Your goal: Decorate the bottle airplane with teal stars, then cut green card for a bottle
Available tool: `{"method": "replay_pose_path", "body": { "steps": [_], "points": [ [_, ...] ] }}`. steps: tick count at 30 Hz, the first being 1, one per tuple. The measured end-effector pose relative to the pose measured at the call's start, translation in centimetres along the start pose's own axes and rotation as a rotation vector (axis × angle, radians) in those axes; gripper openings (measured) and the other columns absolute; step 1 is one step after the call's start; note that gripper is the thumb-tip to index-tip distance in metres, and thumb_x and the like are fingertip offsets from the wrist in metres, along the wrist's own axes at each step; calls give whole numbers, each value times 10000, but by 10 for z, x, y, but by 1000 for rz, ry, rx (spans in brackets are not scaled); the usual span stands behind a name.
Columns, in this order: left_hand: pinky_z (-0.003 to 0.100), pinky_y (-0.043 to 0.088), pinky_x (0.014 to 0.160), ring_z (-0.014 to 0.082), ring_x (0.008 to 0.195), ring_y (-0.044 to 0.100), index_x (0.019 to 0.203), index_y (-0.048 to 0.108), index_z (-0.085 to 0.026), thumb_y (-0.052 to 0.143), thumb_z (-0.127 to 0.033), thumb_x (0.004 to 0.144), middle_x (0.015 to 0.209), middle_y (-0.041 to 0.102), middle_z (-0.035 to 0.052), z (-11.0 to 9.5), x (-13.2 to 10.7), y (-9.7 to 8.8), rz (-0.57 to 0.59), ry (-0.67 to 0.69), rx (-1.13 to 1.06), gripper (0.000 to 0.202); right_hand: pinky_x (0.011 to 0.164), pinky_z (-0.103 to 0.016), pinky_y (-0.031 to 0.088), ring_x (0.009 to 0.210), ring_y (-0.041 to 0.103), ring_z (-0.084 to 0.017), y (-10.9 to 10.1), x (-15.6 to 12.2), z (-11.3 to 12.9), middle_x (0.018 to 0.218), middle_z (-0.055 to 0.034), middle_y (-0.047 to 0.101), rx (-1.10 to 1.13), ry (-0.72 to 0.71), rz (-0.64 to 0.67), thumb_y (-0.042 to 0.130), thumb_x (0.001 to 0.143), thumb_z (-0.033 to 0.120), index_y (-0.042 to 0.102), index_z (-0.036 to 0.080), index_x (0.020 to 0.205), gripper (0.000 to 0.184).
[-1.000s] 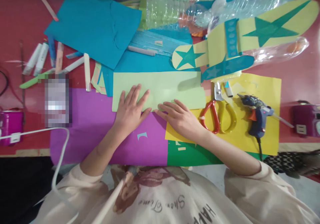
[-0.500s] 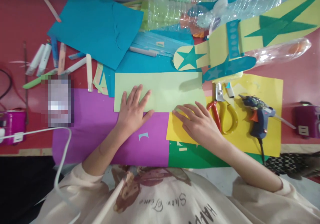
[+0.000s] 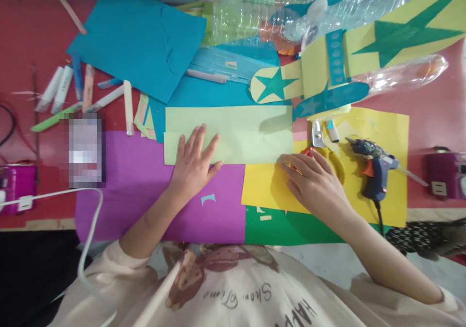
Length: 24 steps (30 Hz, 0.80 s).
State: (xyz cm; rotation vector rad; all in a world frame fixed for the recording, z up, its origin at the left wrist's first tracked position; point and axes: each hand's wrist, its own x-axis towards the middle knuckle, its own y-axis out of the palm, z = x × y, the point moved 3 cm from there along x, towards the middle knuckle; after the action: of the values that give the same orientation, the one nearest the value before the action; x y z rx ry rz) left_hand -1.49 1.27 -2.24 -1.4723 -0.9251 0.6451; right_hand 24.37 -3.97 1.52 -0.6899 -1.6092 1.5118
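A pale green sheet of paper [image 3: 251, 130] lies crosswise before me, its lower part a folded-over flap whose left edge sticks out slightly. My left hand [image 3: 194, 159] rests flat on the flap's left end, fingers spread. At the lower right corner of the sheet is my right hand [image 3: 313, 176], fingers stretched out with the tips by the fold; nothing shows in its grasp. Partly under that hand are cutting pliers [image 3: 318, 135] with a red and a yellow handle. Purple card [image 3: 134, 196] and yellow card [image 3: 262, 186] lie beneath the work.
A glue gun [image 3: 378, 171] lies at right on the yellow card. Behind are a star-decorated paper model [image 3: 320, 69], plastic bottles [image 3: 255, 16] and blue foam sheets [image 3: 138, 30]. Markers [image 3: 63, 89], a blurred phone-like object [image 3: 86, 149] and a white cable [image 3: 92, 225] are at left.
My right hand has slid rightward along the sheet's near edge to its corner, now covering part of the pliers. A flap edge now shows at the sheet's left. My left hand stays put.
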Motion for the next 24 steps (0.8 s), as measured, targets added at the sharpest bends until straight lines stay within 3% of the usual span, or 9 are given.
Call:
{"method": "replay_pose_path", "body": {
  "steps": [2, 4, 7, 11, 20, 24],
  "points": [
    [490, 459, 1048, 303, 1273, 542, 1317, 559, -170, 438, -211, 1000, 1361, 560, 185, -12, -2, -3, -30, 132, -21, 341, 938, -445, 529, 1015, 638, -263, 3, 3, 6, 1108, -152, 719, 14, -28, -11, 448, 916, 89, 684, 93, 1112, 307],
    [364, 525, 946, 220, 1081, 635, 1238, 604, -152, 396, -72, 979, 1164, 662, 130, -28, -4, -7, -33, 273, -34, 341, 883, -405, 565, 1014, 629, -262, 7, 7, 14, 1109, -169, 707, 15, -60, -3, 437, 923, 88, 668, 64, 1141, 318],
    [368, 529, 934, 232, 1043, 636, 1263, 582, -93, 430, -60, 962, 1123, 668, 140, -48, -8, -10, -21, 299, 22, 339, 852, -375, 587, 1027, 614, -265, 14, 14, 30, 1112, -182, 697, 20, -112, -1, 444, 925, 80, 648, 23, 1178, 330],
    [406, 479, 1038, 262, 1182, 588, 1311, 560, -81, 432, -211, 1003, 1228, 642, 169, -59, -15, -12, -4, 238, 40, 358, 886, -390, 585, 1042, 616, -262, 19, 19, 44, 1124, -172, 701, 50, -144, 21, 445, 924, 65, 640, 35, 1202, 341],
    [435, 467, 1049, 268, 1128, 637, 1332, 547, -72, 362, -340, 1029, 1221, 670, 170, -29, -39, -27, 48, 63, 16, 444, 968, -399, 532, 982, 693, -222, 2, 11, 27, 1053, -124, 746, 46, -46, 20, 417, 955, 110, 664, 106, 1126, 301],
    [455, 459, 1065, 270, 1142, 634, 1321, 561, -137, 372, -365, 1026, 1204, 679, 143, -12, -51, -34, 49, -20, 11, 419, 990, -421, 515, 958, 703, -218, 0, 3, 17, 1053, -113, 750, 88, 4, 29, 432, 952, 136, 648, 138, 1163, 302]
  ]
}}
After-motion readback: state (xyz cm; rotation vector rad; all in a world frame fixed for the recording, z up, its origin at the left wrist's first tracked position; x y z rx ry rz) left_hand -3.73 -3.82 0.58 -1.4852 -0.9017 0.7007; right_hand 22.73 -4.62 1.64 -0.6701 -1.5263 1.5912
